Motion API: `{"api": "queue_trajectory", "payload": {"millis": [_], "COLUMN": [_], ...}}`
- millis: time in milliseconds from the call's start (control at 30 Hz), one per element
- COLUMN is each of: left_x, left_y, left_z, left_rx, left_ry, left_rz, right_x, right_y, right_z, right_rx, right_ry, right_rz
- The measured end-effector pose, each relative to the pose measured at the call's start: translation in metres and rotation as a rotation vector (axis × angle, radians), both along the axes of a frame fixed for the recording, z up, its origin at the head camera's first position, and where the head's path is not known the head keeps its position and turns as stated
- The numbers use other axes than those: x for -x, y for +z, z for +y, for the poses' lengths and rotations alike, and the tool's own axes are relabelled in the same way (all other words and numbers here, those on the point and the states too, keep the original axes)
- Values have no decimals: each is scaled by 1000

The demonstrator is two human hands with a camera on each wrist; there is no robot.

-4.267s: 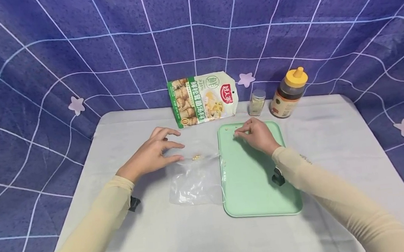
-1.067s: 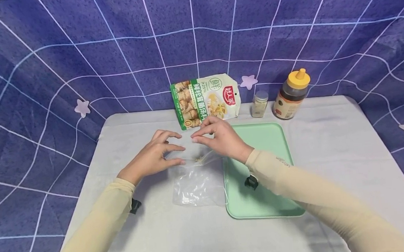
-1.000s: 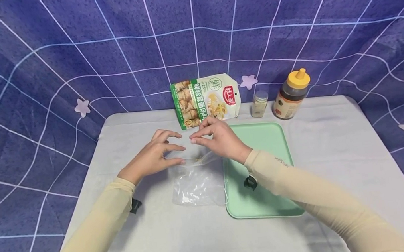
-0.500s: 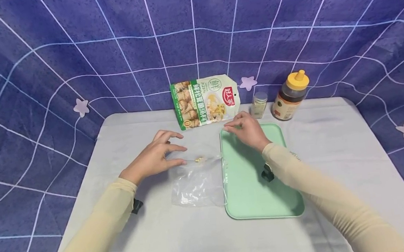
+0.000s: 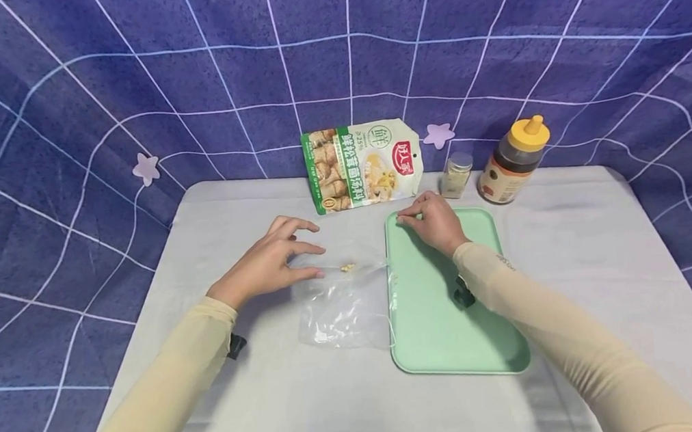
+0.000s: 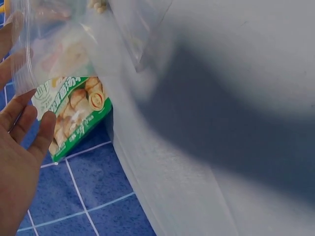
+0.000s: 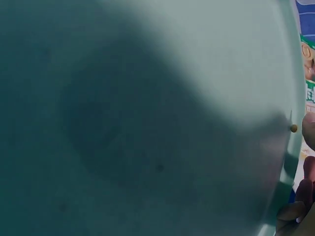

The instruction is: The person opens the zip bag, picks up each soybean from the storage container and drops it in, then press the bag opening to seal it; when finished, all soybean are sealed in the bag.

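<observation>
At far edge of tray (image 5: 426, 319) — right hand (image 5: 434, 224) curled, hold unclear | left hand (image 5: 271, 260) spread, empty, at bag (image 5: 348, 315) — gap between

head view: from above the near side of the table (image 5: 289, 413), facing forward and down toward the curtain (image 5: 235, 81); widest, farthest back; takes in left hand (image 5: 272, 260) and right hand (image 5: 436, 223). left wrist view: close in, tilted, looking past the left hand to clear bag (image 5: 345, 319) and pouch (image 5: 363, 166). right wrist view: near, down onto the tray (image 5: 440, 304), which fills most of it. shared: bag, head and left wrist; tray, head and right wrist; pouch, all three, a sliver in the right.
</observation>
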State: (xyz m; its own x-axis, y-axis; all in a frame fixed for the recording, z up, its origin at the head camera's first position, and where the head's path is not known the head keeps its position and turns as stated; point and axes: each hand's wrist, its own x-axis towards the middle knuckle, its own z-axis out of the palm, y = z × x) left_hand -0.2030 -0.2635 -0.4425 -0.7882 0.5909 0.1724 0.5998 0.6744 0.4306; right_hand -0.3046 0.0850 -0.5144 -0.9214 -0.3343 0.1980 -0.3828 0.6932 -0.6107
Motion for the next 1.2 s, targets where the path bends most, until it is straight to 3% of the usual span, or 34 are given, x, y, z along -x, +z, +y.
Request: {"api": "queue_trajectory", "payload": {"millis": [267,400,567,700,833,1000,1200], "left_x": [1,2,4,3,4,4,4], "left_y": [0,1,3,1,-2,-2,-2], "left_z": [1,2,4,3,1,2,7], "left_rx": [-6,-2,2,14,13,15,11], "left_ry": [-8,-11,-12,-8,-8,-7,-12], "left_rz": [7,13,16,10,14,1,-12], "right_x": [-2,-4,-19,-48,-72,-84,-85], "right_y": [-2,4,41,77,97,92,71], "right_z": [0,0,-20,-47,-68,-74,-44], "right_rx": [-46,-7,139,218,223,207,308], "right_ry": [-20,-4,56,168,282,318,226], "right_rz": [-46,-5,44,34,36,15,89]}}
